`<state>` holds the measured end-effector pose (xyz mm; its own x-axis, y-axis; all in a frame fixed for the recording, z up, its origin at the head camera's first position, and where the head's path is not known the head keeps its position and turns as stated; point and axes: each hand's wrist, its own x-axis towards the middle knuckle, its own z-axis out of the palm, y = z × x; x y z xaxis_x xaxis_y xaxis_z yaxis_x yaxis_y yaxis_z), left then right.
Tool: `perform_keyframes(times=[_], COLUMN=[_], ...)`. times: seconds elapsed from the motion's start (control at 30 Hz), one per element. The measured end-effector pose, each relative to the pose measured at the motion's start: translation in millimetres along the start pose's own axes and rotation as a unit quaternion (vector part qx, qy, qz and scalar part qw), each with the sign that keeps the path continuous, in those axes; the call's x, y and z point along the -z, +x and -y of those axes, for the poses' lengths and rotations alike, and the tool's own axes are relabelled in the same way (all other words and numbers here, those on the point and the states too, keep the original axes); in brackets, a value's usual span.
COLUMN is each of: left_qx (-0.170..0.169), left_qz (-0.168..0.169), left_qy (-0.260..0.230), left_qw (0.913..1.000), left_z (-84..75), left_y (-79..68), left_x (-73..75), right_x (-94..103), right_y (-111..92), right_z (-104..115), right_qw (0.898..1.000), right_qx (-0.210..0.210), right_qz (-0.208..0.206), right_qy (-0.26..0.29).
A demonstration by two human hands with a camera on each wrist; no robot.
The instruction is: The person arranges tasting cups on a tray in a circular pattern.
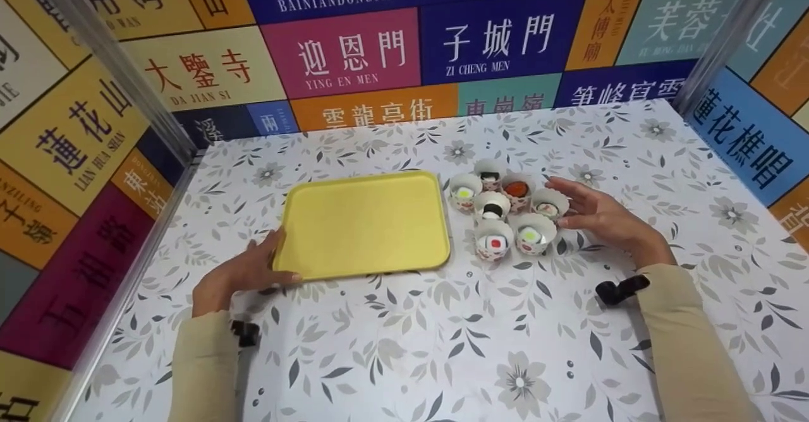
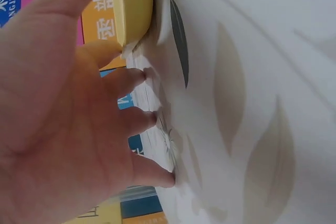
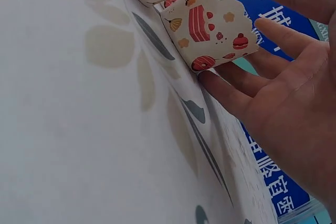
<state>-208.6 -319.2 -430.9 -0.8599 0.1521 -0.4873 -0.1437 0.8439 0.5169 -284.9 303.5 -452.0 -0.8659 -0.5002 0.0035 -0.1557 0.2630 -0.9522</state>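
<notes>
A yellow tray lies on the table with my left hand at its near left corner. The thumb is along the near edge and the other fingers are by the left side. In the left wrist view those fingers are spread, with fingertips down at the table beside the tray's corner. Right of the tray, several patterned paper cups stand in a cluster, each with a small sushi-like piece inside. My right hand is at the cluster's right side, fingers loosely extended, fingertips right at the nearest cup.
The table is covered with a white leaf-and-flower cloth. Colourful panels with lettering rise behind and at both sides, with clear corner posts at the back. A black wrist device sits by the right sleeve.
</notes>
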Motion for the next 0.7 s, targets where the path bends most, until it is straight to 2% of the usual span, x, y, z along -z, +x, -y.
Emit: perform_keyframes(times=[0.27,0.47,0.7], left_qx=[0.015,0.007,0.01], left_qz=[0.004,0.002,-0.023], left_qy=[-0.023,-0.031,-0.031], left_qw=[0.9996,0.9995,0.9992], left_z=[1.9,2.7,6.7], left_y=[-2.7,-0.1,-0.5], left_x=[1.3,-0.6,-6.1], right_x=[-1.8,-2.3,-1.3], right_y=[5.3,3.1,6.9], right_z=[-4.7,-5.2,-4.0], right_qw=[1.0,0.999,0.998], right_qx=[-0.011,-0.034,-0.043], right_qz=[-0.007,-0.031,-0.012], right_qy=[-0.01,-0.026,-0.035])
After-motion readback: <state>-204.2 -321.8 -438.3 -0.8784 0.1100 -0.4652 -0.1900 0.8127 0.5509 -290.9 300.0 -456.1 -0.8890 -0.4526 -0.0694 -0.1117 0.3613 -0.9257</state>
